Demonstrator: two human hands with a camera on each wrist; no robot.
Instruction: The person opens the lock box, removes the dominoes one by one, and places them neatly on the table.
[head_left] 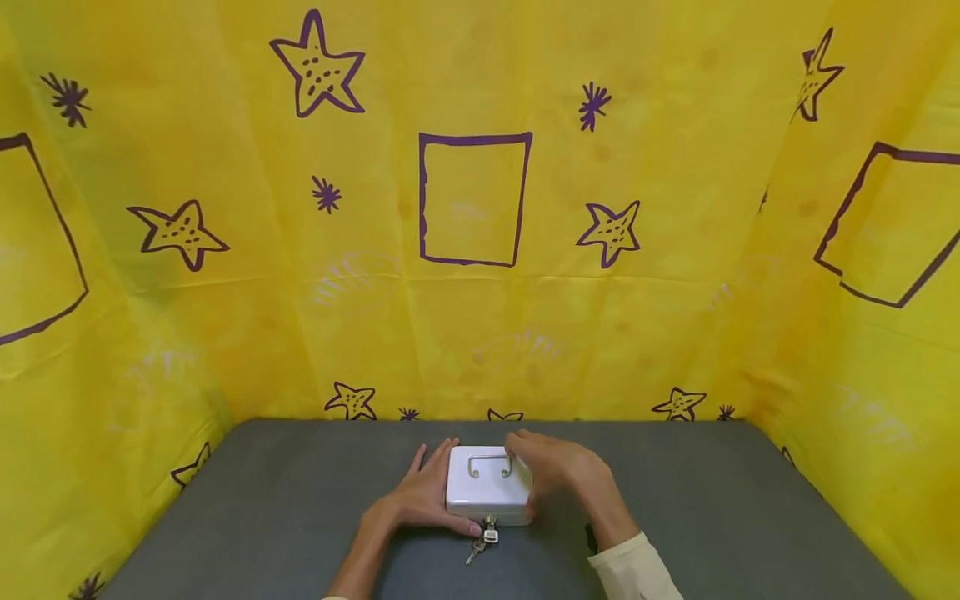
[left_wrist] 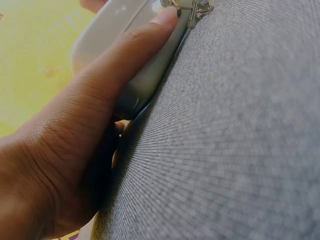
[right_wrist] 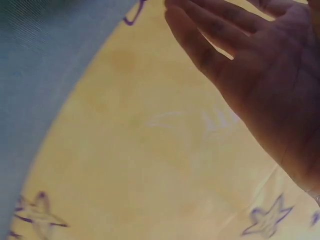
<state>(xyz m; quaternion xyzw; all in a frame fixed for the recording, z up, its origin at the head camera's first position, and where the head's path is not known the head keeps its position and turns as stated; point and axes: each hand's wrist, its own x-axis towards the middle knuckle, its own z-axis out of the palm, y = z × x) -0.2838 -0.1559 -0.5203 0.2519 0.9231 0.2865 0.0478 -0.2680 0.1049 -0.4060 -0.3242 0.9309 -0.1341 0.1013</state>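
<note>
"Yellow star-printed cloth walls (head_left: 480,308) rise behind the white, rectangular, wire-handled box (head_left: 472,492). Hands?"

"Left hand (head_left: 427,496), fingers extended, lies along its left side, thumb beside the silvery metal keys (head_left: 491,537) in front; right hand (head_left: 558,462) bends over its right edge, but I can't tell whether it grips."

"Advice?"

"Brace evenly, thumb clear of keys. Matte grey tabletop (head_left: 277,517) lies beneath the box."

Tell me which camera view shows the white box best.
The head view: there the white box shows its top, handle and front between the left hand and right hand. The left wrist view gives only a cropped part behind the thumb; the right wrist view shows none of it.
</note>
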